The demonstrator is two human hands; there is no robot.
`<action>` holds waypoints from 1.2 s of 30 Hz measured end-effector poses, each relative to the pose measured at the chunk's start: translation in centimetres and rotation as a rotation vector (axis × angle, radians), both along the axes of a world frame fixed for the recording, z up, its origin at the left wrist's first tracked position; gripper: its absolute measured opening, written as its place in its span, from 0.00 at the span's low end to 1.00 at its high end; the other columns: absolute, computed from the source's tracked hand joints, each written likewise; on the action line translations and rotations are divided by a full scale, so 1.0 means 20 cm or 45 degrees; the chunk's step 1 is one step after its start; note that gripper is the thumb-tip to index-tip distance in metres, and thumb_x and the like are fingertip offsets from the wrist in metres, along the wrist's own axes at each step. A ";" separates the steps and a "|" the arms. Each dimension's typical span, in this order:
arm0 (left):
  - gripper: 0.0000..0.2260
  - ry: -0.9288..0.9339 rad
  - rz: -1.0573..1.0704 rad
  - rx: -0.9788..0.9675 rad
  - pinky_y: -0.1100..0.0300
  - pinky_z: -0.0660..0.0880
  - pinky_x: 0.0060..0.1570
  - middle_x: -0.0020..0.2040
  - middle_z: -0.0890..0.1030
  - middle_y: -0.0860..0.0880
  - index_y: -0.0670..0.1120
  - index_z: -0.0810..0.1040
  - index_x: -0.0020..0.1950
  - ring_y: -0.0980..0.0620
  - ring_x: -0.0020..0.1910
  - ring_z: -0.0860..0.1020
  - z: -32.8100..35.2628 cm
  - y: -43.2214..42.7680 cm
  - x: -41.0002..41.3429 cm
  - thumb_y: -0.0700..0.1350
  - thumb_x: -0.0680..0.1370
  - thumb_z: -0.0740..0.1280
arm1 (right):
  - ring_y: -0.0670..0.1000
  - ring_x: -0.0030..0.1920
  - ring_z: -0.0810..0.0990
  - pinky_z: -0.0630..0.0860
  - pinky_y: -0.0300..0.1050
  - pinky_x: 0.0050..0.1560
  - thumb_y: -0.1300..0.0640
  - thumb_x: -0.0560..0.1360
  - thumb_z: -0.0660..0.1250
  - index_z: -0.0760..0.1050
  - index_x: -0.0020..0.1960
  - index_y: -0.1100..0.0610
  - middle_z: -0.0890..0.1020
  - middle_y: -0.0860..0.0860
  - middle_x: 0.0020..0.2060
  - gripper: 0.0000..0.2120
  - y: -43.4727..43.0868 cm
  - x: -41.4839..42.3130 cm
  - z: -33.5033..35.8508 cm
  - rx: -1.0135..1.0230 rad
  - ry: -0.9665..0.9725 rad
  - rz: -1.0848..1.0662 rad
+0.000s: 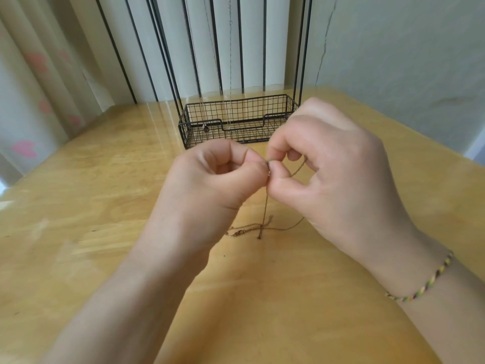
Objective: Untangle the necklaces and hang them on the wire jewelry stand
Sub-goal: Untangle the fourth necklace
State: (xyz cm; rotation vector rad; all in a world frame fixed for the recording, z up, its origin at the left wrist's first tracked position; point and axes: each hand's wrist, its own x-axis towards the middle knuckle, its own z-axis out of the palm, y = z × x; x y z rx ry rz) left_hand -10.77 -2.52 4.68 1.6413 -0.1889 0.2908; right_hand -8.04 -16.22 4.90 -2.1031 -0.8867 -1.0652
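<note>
Untangling is judged to be the step in hand: a knot in the gold chain (265,206) is pinched between the left hand (210,179) and the right hand (333,177), fingertips almost touching. Below them the chain hangs to the table (105,206), crossed there. Next, the strands (very fine) must be teased apart, then carried to the wire stand (236,119) just beyond.

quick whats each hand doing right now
Left hand: closed, pinching the thin chain between thumb and forefinger.
Right hand: closed, pinching the same chain right beside it.
</note>
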 end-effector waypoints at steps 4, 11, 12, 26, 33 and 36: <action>0.03 0.026 -0.002 -0.026 0.53 0.69 0.45 0.28 0.77 0.53 0.48 0.80 0.32 0.55 0.32 0.72 0.01 0.01 0.00 0.42 0.65 0.69 | 0.44 0.32 0.70 0.67 0.42 0.30 0.60 0.66 0.66 0.76 0.37 0.57 0.72 0.47 0.36 0.01 -0.02 0.00 0.00 0.097 0.091 0.015; 0.06 -0.174 0.138 0.299 0.73 0.66 0.28 0.30 0.79 0.52 0.46 0.78 0.35 0.62 0.28 0.72 0.02 0.00 -0.01 0.40 0.70 0.72 | 0.39 0.33 0.70 0.62 0.32 0.34 0.58 0.68 0.68 0.80 0.42 0.52 0.73 0.43 0.36 0.04 -0.05 0.01 -0.01 0.125 0.307 0.127; 0.06 -0.199 0.163 0.353 0.73 0.66 0.29 0.30 0.79 0.54 0.47 0.78 0.35 0.62 0.28 0.72 0.02 0.00 -0.01 0.40 0.70 0.72 | 0.40 0.33 0.70 0.63 0.34 0.33 0.57 0.68 0.68 0.80 0.41 0.51 0.73 0.43 0.35 0.04 -0.05 0.01 -0.01 0.124 0.309 0.128; 0.01 -0.357 0.369 0.760 0.72 0.70 0.36 0.31 0.77 0.56 0.51 0.77 0.36 0.60 0.36 0.75 0.01 -0.01 -0.03 0.47 0.67 0.66 | 0.53 0.31 0.72 0.70 0.45 0.29 0.56 0.66 0.66 0.78 0.39 0.54 0.71 0.45 0.36 0.03 -0.04 0.00 0.01 -0.159 0.057 -0.068; 0.03 -0.146 0.155 0.368 0.71 0.66 0.27 0.30 0.79 0.52 0.46 0.79 0.34 0.61 0.27 0.71 0.02 -0.01 -0.02 0.45 0.65 0.68 | 0.55 0.31 0.72 0.70 0.46 0.28 0.58 0.65 0.65 0.76 0.38 0.55 0.72 0.48 0.36 0.03 -0.04 0.01 0.01 -0.171 0.023 -0.051; 0.03 -0.060 0.071 0.212 0.69 0.65 0.27 0.29 0.76 0.53 0.46 0.80 0.34 0.58 0.28 0.69 0.01 0.00 -0.01 0.45 0.65 0.69 | 0.56 0.31 0.73 0.71 0.48 0.28 0.57 0.65 0.64 0.76 0.39 0.56 0.74 0.50 0.36 0.04 -0.04 0.01 0.01 -0.174 0.005 -0.040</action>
